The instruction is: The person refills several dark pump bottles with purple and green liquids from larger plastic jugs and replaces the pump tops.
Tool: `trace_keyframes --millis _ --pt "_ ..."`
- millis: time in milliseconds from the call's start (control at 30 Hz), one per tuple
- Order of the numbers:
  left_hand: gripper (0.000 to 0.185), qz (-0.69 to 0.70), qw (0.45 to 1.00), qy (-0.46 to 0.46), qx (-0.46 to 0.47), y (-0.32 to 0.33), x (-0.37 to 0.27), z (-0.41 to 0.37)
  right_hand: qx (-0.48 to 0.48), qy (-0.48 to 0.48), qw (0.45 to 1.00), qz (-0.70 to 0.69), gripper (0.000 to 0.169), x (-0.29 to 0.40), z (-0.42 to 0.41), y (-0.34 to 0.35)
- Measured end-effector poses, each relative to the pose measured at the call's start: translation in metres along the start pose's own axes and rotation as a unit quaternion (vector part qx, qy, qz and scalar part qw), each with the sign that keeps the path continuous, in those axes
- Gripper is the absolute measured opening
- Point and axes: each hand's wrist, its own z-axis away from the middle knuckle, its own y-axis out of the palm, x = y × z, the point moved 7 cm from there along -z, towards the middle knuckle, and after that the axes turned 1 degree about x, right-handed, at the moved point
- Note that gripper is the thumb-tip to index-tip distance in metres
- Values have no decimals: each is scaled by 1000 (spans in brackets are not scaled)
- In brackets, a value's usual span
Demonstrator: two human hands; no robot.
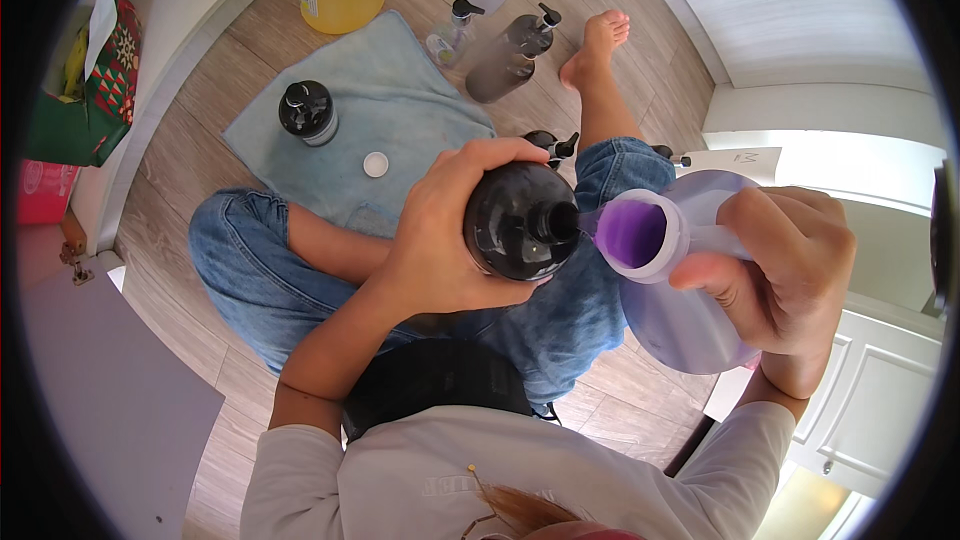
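My left hand (435,232) grips a dark bottle (499,225) around its body, the uncapped neck tilted to the right. Close to that neck is the wide white mouth of a large translucent jug (675,322), with purple liquid (630,234) at its lip. A thin clear stream seems to run from the lip to the bottle's opening. My right hand (787,262) is closed on the jug's handle. On a blue cloth (405,90) in front of my legs lie a white cap (376,164) and another dark bottle (309,112) with a black top.
A jug of yellow liquid (345,0) stands past the cloth. Right of the cloth are a clear pump bottle (450,41), a dark pump bottle (510,64) and a black pump head (555,146). An open cabinet door (112,405) is at lower left, below a green patterned bag (90,112).
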Motion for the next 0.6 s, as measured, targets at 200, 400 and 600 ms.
trace_keyframes --millis 200,400,600 --pt "83 43 998 -11 -35 1 6 2 -7 8 1000 -6 56 0 -1 -1" --pt "83 39 999 -9 -35 1 5 1 -11 13 1000 -4 58 0 0 -1" --pt "82 39 999 -9 -37 0 4 3 -2 8 1000 6 59 -1 2 -3"
